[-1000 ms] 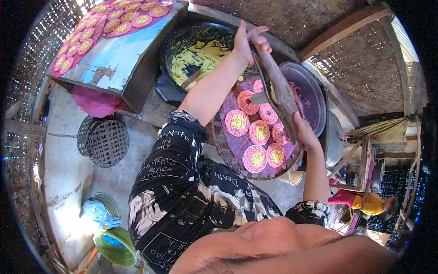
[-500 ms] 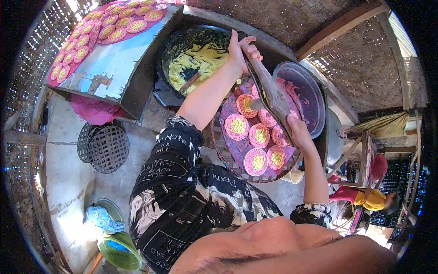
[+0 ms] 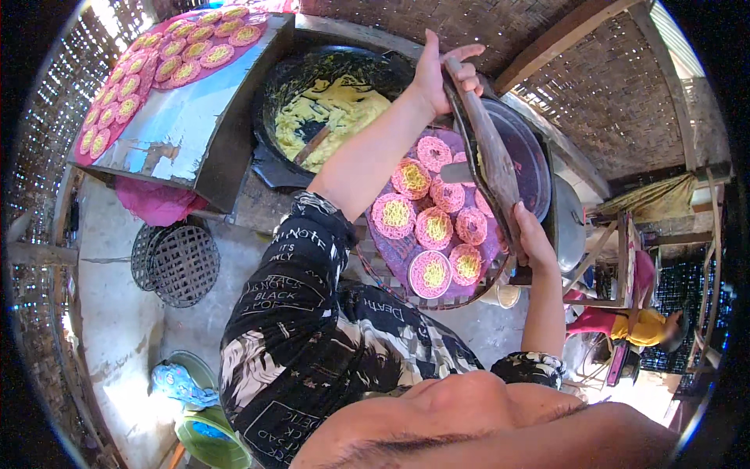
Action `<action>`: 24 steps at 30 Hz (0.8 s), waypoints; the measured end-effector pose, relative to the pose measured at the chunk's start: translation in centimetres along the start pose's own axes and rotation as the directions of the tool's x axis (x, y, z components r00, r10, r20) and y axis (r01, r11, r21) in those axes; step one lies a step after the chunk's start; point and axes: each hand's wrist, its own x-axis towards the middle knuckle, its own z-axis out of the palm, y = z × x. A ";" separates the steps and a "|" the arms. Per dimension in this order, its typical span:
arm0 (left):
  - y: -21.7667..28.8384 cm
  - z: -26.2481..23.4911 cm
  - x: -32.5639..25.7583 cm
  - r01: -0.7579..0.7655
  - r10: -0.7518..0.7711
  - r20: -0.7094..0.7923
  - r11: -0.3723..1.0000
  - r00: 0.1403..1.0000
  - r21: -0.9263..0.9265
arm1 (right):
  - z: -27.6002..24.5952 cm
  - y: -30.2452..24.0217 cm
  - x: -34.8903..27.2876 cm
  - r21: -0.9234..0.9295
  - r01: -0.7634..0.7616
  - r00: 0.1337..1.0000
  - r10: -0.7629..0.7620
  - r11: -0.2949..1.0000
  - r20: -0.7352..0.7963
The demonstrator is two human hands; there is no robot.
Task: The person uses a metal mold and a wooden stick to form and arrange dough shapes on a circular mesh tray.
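Observation:
My left hand (image 3: 447,78) grips the far end of a long two-bar wooden press (image 3: 488,144), its thumb and one finger sticking out. Round the near end of the same press my right hand (image 3: 535,241) is closed. The press hangs slantwise over a purple cloth (image 3: 391,254) spread on a round woven tray (image 3: 373,273). Pink stringy rounds (image 3: 434,228), several topped with yellow strands, lie on that cloth. One round sits in a white-rimmed ring (image 3: 430,274). A flat grey piece (image 3: 457,173) juts from beneath the press; its other end is hidden.
Left of the tray, a black wok (image 3: 262,117) holds yellow dough (image 3: 336,109) and a wooden stick (image 3: 312,145). A large clear basin (image 3: 519,141) stands to the right. More rounds cover pink cloth on a blue-topped table (image 3: 187,117). Another person (image 3: 641,324) is at far right.
Both hands and the press have shifted slightly right and the press is steeper. A pink ring of strands at the far side of the cloth now shows more fully.

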 end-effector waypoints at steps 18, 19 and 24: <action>-5.4 -3.6 -0.5 -0.053 0.043 -0.446 0.999 0.894 -0.010 | -1.9 2.5 -0.5 -0.193 -0.156 0.986 0.140 0.969 -0.093; -5.6 -3.6 -0.4 -0.045 0.032 -0.461 0.999 0.887 -0.016 | -2.1 2.6 -0.5 -0.205 -0.130 0.988 0.110 0.970 -0.107; -4.6 -3.4 0.4 -0.088 0.094 -0.424 0.996 0.901 0.035 | -1.5 5.6 1.8 -0.334 -0.002 0.971 -0.077 0.943 -0.225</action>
